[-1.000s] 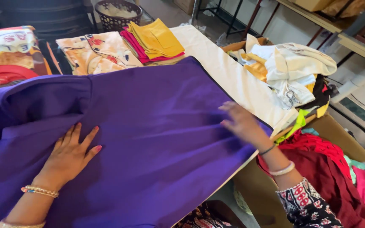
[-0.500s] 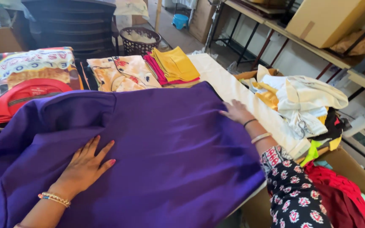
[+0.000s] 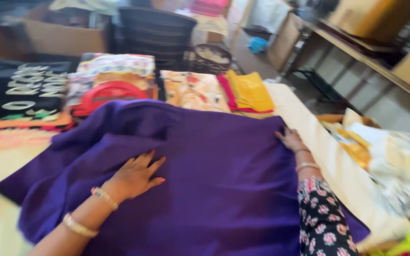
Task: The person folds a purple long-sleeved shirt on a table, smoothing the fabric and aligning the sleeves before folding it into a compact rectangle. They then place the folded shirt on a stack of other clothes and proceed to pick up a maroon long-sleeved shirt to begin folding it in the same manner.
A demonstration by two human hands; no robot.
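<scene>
Purple cloth (image 3: 214,170) — long axis left-right — under both flat hands

We see a purple cloth (image 3: 205,180) spread over the desk (image 3: 328,161), our left hand (image 3: 136,176) pressed flat on its middle and our right hand (image 3: 290,140) resting at its far right edge. Beyond the cloth lie a folded yellow cloth (image 3: 250,90) and a red bag (image 3: 107,95).
</scene>
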